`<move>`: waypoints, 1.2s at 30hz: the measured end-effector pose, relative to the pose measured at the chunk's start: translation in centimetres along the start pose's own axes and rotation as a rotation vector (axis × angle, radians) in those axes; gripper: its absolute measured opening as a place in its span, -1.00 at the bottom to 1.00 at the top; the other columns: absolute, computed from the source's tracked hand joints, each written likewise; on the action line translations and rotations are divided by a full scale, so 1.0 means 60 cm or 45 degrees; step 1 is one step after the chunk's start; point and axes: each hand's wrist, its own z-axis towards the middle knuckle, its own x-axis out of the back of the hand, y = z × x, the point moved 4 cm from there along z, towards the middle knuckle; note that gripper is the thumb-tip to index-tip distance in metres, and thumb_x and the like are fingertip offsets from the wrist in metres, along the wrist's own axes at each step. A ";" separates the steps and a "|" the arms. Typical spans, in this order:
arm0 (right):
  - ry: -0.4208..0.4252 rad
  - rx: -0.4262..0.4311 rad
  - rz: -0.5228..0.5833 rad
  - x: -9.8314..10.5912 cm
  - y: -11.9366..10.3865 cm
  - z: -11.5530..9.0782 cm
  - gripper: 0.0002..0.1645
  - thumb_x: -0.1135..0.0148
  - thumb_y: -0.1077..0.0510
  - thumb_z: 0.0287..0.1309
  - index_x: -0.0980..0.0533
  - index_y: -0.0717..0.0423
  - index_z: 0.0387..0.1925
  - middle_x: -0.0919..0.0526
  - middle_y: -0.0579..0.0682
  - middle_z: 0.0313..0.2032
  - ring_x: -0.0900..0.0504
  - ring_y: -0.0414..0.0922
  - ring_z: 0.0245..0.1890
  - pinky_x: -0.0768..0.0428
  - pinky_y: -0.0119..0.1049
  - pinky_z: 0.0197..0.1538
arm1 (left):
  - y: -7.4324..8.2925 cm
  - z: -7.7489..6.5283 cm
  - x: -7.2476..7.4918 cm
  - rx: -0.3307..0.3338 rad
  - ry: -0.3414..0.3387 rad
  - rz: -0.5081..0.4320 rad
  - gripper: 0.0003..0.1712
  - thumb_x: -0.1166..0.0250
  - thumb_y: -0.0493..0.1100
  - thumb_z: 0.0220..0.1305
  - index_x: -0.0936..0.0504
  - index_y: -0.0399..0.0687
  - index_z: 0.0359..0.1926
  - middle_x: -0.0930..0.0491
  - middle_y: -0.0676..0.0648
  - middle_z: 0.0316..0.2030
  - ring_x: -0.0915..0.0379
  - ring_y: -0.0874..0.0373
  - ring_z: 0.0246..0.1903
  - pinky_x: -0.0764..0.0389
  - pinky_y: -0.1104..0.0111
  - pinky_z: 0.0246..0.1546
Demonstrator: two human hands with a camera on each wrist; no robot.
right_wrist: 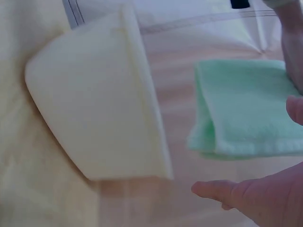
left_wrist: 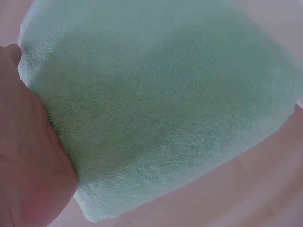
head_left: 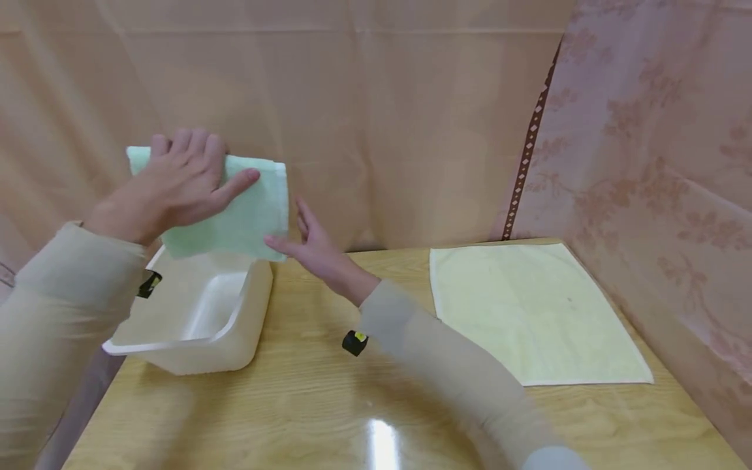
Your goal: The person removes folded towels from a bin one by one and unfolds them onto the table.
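Observation:
A folded light green towel (head_left: 252, 202) is held up over the white plastic basin (head_left: 258, 313). My left hand (head_left: 182, 176) grips it by the upper edge, fingers bent over the top and thumb lying across the near face. In the left wrist view the towel (left_wrist: 161, 104) fills most of the picture beside the left palm (left_wrist: 33, 156). My right hand (head_left: 320, 248) is at the towel's right edge with fingers extended. From the right wrist view, a gap shows between the right hand (right_wrist: 265, 196) and the folded towel (right_wrist: 251, 109).
On the right of the wooden table (head_left: 317, 405) a pale yellow towel (head_left: 534, 313) lies spread flat. A beige curtain (head_left: 411, 130) hangs behind the table, and a patterned pink one (head_left: 664, 163) hangs on the right.

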 end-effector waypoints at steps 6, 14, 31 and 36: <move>-0.042 0.232 -0.074 0.066 -0.049 -0.020 0.07 -0.38 0.14 0.30 0.04 -0.32 0.61 -0.31 -0.20 0.45 -0.33 -0.22 0.40 -0.35 -0.12 0.38 | 0.064 0.014 0.002 -0.056 0.064 -0.094 -0.27 0.25 0.37 0.53 -0.22 -0.31 -0.16 -0.19 -0.23 -0.27 -0.12 -0.21 -0.20 -0.12 -0.08 -0.14; -0.123 0.295 -0.070 0.145 -0.080 -0.064 -0.19 -0.28 0.30 0.34 -0.21 -0.04 0.52 -0.56 0.11 0.26 -0.58 0.01 0.22 -0.62 -0.04 0.12 | 0.140 0.023 -0.004 -0.130 0.136 -0.176 -0.33 0.15 0.33 0.54 -0.26 -0.28 -0.11 -0.24 -0.21 -0.19 -0.16 -0.18 -0.12 -0.13 -0.03 -0.11; 0.050 0.156 -0.117 0.236 -0.084 -0.136 -0.53 -0.35 0.18 0.32 -0.53 0.13 0.23 -0.64 0.11 0.06 -0.69 0.01 -0.01 -0.71 -0.06 -0.08 | 0.223 0.041 -0.030 -0.199 0.121 -0.209 -0.31 0.14 0.37 0.52 -0.30 -0.21 0.01 -0.29 -0.15 -0.11 -0.19 -0.10 -0.10 -0.22 0.08 -0.10; 0.054 0.129 -0.123 0.241 -0.086 -0.148 -0.52 -0.36 0.18 0.31 -0.53 0.13 0.23 -0.63 0.12 0.08 -0.70 0.02 -0.01 -0.71 -0.03 -0.09 | 0.235 0.035 -0.031 -0.186 0.114 -0.211 -0.30 0.14 0.38 0.52 -0.31 -0.22 0.06 -0.31 -0.16 -0.07 -0.20 -0.12 -0.01 -0.24 0.07 -0.06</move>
